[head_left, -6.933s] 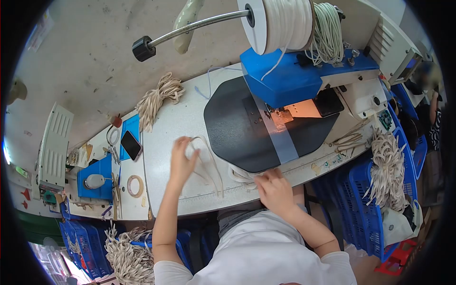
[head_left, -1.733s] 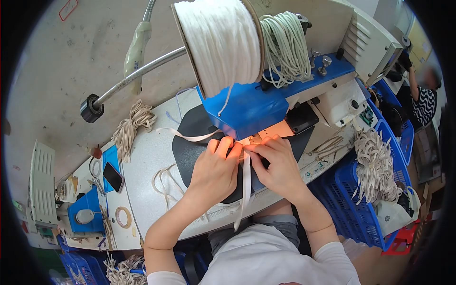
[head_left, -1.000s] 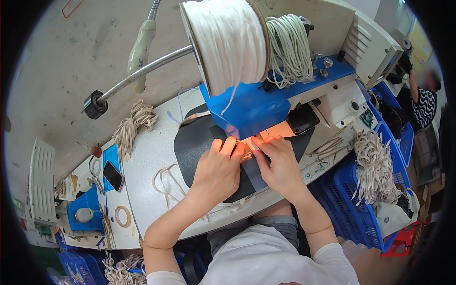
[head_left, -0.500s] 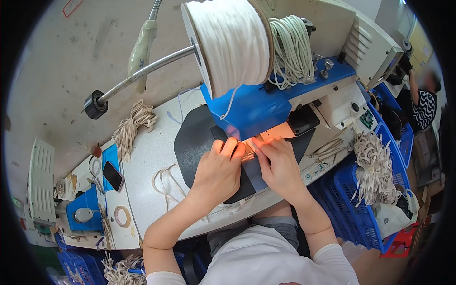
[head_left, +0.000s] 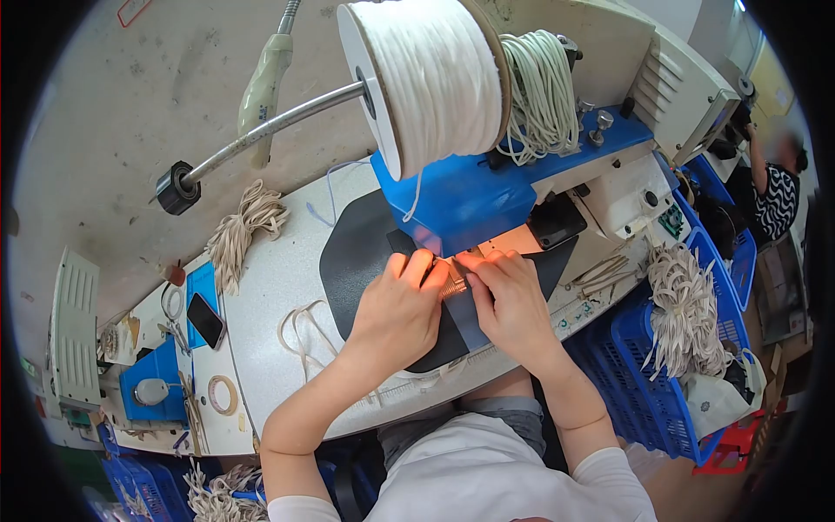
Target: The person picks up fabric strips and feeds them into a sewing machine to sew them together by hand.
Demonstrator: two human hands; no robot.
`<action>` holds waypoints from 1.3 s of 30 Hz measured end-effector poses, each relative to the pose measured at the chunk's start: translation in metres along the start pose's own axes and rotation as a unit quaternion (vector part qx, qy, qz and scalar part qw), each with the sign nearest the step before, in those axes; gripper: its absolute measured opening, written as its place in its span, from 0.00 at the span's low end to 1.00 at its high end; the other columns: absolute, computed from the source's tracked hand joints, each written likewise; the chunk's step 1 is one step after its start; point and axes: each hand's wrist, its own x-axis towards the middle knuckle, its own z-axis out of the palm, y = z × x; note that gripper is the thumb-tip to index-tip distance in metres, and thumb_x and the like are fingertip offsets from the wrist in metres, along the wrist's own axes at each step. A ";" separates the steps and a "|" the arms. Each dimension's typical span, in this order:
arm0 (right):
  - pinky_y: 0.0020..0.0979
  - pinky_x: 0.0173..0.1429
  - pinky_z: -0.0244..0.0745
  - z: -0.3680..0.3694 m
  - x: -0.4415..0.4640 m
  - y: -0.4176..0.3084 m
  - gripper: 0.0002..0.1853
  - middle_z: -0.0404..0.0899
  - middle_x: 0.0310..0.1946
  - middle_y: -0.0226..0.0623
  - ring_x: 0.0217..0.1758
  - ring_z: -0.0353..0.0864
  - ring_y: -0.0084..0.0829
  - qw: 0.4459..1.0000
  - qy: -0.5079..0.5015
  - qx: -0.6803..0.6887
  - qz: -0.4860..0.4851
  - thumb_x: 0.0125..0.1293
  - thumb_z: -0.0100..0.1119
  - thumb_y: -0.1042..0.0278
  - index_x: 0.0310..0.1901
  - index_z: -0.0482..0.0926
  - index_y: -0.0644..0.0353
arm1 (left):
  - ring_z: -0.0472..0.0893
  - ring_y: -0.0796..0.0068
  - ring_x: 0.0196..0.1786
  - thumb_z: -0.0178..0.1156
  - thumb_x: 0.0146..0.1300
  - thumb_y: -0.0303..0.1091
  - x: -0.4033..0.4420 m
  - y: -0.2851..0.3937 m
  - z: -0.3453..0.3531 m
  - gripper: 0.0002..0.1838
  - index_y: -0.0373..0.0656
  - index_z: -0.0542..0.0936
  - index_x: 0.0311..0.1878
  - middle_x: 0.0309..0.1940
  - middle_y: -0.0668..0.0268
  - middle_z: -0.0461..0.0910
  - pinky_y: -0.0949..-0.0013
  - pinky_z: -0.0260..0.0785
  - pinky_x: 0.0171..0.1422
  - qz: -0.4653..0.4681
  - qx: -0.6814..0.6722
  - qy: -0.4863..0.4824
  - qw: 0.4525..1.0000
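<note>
Left fingers [head_left: 420,264], right fingers [head_left: 474,262]: bent; grip unclear.
Blue boxy metal machine head [head_left: 461,204]: just beyond both; slipping could have pinched them.

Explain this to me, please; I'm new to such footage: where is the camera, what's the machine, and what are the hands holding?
One camera on the person's head looks forward and down. The blue-headed machine looks like a sewing machine, with a white spool above. The left hand and right hand work close together at its front, fingertips in orange light; whatever they hold is hidden. A black plate sits on the white table, with a bundle of pale strips toward the far left.
</note>
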 end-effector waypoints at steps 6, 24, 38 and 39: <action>0.40 0.52 0.67 0.001 0.001 -0.002 0.16 0.76 0.39 0.40 0.46 0.74 0.40 0.998 -0.008 -0.055 -0.036 0.63 0.59 0.73 0.53 0.83 0.57 | 0.78 0.53 0.50 0.62 0.59 0.26 0.014 -0.040 0.004 0.11 0.43 0.85 0.46 0.46 0.58 0.78 0.57 0.74 0.53 -0.009 -0.136 0.050 0.989; 0.39 0.51 0.67 0.000 0.000 0.000 0.15 0.77 0.40 0.40 0.46 0.75 0.40 0.999 0.001 -0.034 -0.029 0.63 0.60 0.72 0.52 0.85 0.57 | 0.79 0.50 0.52 0.59 0.65 0.25 0.057 -0.097 0.005 0.10 0.37 0.80 0.49 0.49 0.52 0.82 0.59 0.71 0.60 0.062 -0.245 0.035 0.967; 0.38 0.49 0.65 -0.007 0.004 -0.018 0.07 0.78 0.28 0.36 0.38 0.78 0.41 0.973 -0.061 0.219 0.049 0.67 0.62 0.67 0.38 0.83 0.61 | 0.81 0.59 0.40 0.65 0.61 0.27 -0.010 -0.053 -0.035 0.05 0.42 0.80 0.39 0.36 0.63 0.82 0.61 0.74 0.43 0.080 -0.079 0.089 0.990; 0.38 0.48 0.65 -0.007 0.003 -0.019 0.07 0.78 0.27 0.37 0.37 0.78 0.41 0.962 -0.082 0.254 0.054 0.67 0.63 0.68 0.37 0.82 0.62 | 0.81 0.60 0.39 0.66 0.61 0.28 -0.012 -0.046 -0.037 0.05 0.43 0.80 0.40 0.36 0.64 0.82 0.61 0.74 0.43 0.082 -0.071 0.093 0.990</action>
